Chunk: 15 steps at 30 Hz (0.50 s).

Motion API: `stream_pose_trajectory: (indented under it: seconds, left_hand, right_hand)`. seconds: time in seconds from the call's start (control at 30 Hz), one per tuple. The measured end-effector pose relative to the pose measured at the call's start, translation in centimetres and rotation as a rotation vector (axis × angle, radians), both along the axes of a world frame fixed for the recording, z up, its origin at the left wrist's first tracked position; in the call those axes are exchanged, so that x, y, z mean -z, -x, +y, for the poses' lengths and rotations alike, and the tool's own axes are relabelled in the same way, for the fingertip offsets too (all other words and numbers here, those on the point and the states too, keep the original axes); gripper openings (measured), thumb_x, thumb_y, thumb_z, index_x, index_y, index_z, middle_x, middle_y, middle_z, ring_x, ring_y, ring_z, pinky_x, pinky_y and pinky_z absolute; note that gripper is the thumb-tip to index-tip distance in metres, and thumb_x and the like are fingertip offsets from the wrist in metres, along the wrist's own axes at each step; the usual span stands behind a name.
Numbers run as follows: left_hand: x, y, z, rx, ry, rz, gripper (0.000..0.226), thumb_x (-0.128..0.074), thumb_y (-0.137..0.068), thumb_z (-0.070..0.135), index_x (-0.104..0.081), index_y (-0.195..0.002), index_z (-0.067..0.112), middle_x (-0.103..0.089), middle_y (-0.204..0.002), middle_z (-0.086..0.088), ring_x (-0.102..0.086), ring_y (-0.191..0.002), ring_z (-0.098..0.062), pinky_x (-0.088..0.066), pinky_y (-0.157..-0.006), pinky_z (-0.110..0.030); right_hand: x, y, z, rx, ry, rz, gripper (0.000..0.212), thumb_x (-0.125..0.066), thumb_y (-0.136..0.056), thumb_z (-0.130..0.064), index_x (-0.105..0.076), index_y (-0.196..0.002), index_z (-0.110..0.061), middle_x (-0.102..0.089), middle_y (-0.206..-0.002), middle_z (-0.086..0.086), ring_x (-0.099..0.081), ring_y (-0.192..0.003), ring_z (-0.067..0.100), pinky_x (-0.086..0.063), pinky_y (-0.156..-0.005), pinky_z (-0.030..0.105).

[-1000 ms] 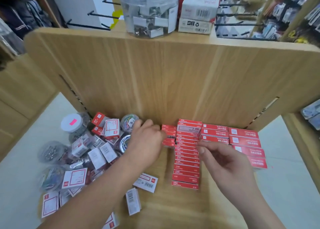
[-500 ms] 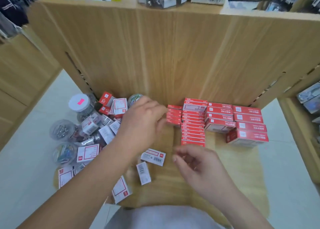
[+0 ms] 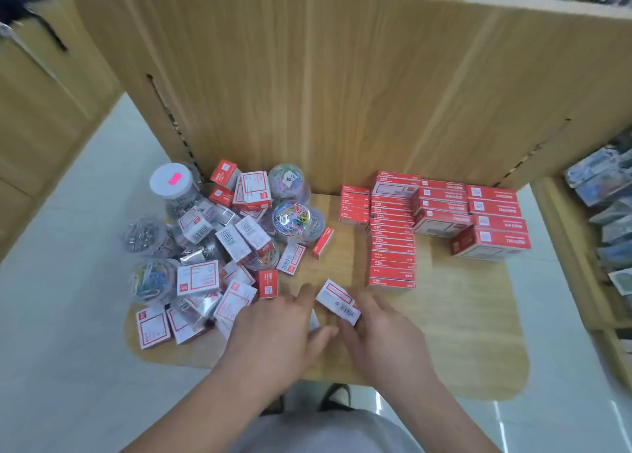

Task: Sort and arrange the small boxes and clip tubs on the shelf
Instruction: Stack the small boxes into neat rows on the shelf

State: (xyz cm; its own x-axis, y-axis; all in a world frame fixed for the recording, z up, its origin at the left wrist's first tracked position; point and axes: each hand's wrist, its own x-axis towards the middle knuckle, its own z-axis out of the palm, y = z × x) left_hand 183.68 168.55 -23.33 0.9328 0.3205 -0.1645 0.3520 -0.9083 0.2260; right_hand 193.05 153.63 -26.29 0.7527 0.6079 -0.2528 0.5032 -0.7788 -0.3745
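Head view: light wooden shelf board (image 3: 461,333); jumbled heap of clear clip tubs and boxes (image 3: 219,247) left, neat red box rows (image 3: 393,240) right. Between them, small white red-edged cardboard box (image 3: 337,300): right hand (image 3: 386,336) apparently pinching it (blur), left hand (image 3: 273,333) loose-fingered alongside. Lift clear, seat flush.

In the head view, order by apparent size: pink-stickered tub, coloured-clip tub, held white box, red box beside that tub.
Largest: pink-stickered tub and coloured-clip tub, alike, unranked.
Then: white box in the right hand, nearer the camera.
Smallest: red box.
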Motion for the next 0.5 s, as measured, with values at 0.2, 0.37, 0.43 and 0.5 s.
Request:
stream_pose_trajectory:
  seconds: [0.2,0.37,0.43,0.5]
  left_hand:
    - [0.5,-0.6,0.1,0.023,0.172,0.030,0.051,-0.053,-0.093,0.049,-0.034,-0.140,0.040,-0.068,-0.108,0.000,-0.067,-0.104,-0.030,-0.052,-0.076,-0.039]
    - [1.7,-1.0,0.3,0.054,0.211,-0.074,0.060,-0.054,-0.090,0.036,-0.026,-0.143,0.044,-0.066,-0.118,-0.001,-0.068,-0.099,-0.036,-0.057,-0.075,-0.048]
    - [2.2,-1.2,0.4,0.095,0.190,-0.147,0.052,-0.055,-0.089,0.032,-0.034,-0.136,0.042,-0.064,-0.118,0.001,-0.069,-0.095,-0.036,-0.058,-0.070,-0.049]
    - [2.4,-1.3,0.4,0.107,0.176,-0.213,0.052,-0.065,-0.086,0.028,-0.040,-0.131,0.038,-0.057,-0.128,0.003,-0.069,-0.096,-0.035,-0.059,-0.066,-0.049]
  right_hand:
    - [-0.7,0.6,-3.0,0.223,-0.210,0.016,0.028,-0.066,-0.082,-0.054,-0.062,-0.106,-0.039,-0.051,-0.092,-0.015,-0.063,-0.073,0.013,-0.052,-0.058,0.037]
    - [-4.0,0.1,-4.5,0.422,-0.700,0.352,0.038,-0.075,-0.084,0.001,-0.066,-0.103,-0.030,-0.075,-0.092,-0.011,-0.068,-0.071,0.017,-0.058,-0.065,0.030]
    - [-4.9,0.0,-4.5,0.504,-0.855,0.445,0.039,-0.073,-0.084,0.011,-0.066,-0.106,-0.020,-0.077,-0.092,0.000,-0.070,-0.074,0.026,-0.061,-0.067,0.039]
    - [-5.4,0.0,-4.4,0.552,-0.937,0.475,0.038,-0.074,-0.084,0.010,-0.067,-0.111,-0.016,-0.077,-0.093,0.005,-0.071,-0.077,0.023,-0.062,-0.071,0.037]
